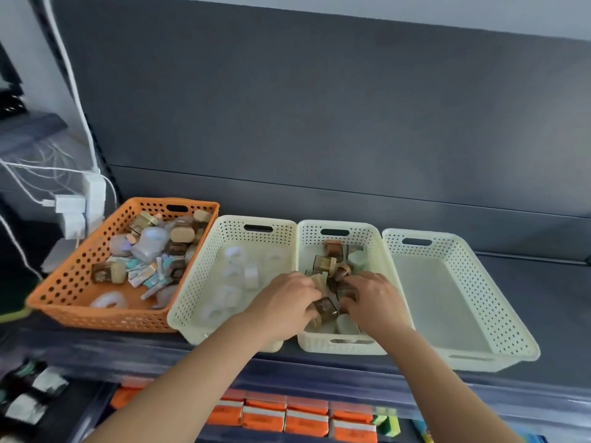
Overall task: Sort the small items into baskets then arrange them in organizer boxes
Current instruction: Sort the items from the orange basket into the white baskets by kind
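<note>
The fingers (315, 306) of the left hand (284, 302) curl down among the brown items (326, 265), so their tips are hidden, and the right hand (372, 298) covers the items below it. The left forearm (192, 372) hides the near corner of the second basket (204, 273). The pale rings (235, 271) inside it are blurred. The orange packs (287, 417) are cut by the bottom edge.

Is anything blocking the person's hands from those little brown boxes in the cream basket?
Nothing visible does. The left hand and right hand are already down inside the open-topped middle cream basket, fingers among the small brown boxes. Whether either has a firm grip is unclear.
</note>
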### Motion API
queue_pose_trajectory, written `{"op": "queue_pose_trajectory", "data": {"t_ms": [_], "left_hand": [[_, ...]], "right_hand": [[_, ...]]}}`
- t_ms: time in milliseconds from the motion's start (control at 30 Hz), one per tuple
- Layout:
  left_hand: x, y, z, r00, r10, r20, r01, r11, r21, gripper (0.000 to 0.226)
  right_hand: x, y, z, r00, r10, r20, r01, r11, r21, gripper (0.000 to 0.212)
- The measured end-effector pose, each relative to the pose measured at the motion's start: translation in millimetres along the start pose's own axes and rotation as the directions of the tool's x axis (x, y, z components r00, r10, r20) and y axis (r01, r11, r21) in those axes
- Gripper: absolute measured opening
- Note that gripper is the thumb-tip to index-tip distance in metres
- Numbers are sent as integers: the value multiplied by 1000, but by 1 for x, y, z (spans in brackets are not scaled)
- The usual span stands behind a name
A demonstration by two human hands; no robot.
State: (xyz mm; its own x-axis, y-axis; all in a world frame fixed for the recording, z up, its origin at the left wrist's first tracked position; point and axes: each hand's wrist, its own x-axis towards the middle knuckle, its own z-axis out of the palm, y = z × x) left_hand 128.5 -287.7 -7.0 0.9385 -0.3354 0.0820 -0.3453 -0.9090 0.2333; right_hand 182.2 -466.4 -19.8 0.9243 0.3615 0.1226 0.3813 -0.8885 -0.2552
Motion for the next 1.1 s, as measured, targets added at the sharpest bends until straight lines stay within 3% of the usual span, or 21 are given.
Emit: {"op": "queue_pose_trajectory", "data": {"t_ms": [200, 367, 567, 667, 800, 933, 1100], "left_hand": [[-39, -54, -33, 984, -158, -88, 160, 987, 19, 29], [-89, -122, -62, 929, -361, -82, 368, 926, 89, 24], [-144, -196, -87, 762, -615, 202, 576, 787, 223, 15], [-155, -221, -85, 705, -636, 315, 617, 768, 170, 18], [-157, -243, -79, 687, -620, 379, 646, 760, 71, 21], [-153, -256, -69, 678, -607, 415, 633, 769, 91, 18], [-148, -259, -66, 702, -579, 415, 580, 803, 139, 16]], "right_hand": [[16, -59, 1, 988, -102, -119, 115, 988, 102, 30], [28, -143, 7, 948, -303, -97, 317, 928, 194, 29], [46, -240, 29, 851, -511, 119, 491, 856, 164, 27], [57, -276, 43, 823, -494, 280, 526, 849, -48, 32], [65, -301, 59, 844, -389, 370, 499, 822, -274, 36], [70, -307, 68, 846, -352, 401, 485, 820, -304, 29], [69, -307, 70, 857, -354, 374, 452, 865, -219, 25]]}}
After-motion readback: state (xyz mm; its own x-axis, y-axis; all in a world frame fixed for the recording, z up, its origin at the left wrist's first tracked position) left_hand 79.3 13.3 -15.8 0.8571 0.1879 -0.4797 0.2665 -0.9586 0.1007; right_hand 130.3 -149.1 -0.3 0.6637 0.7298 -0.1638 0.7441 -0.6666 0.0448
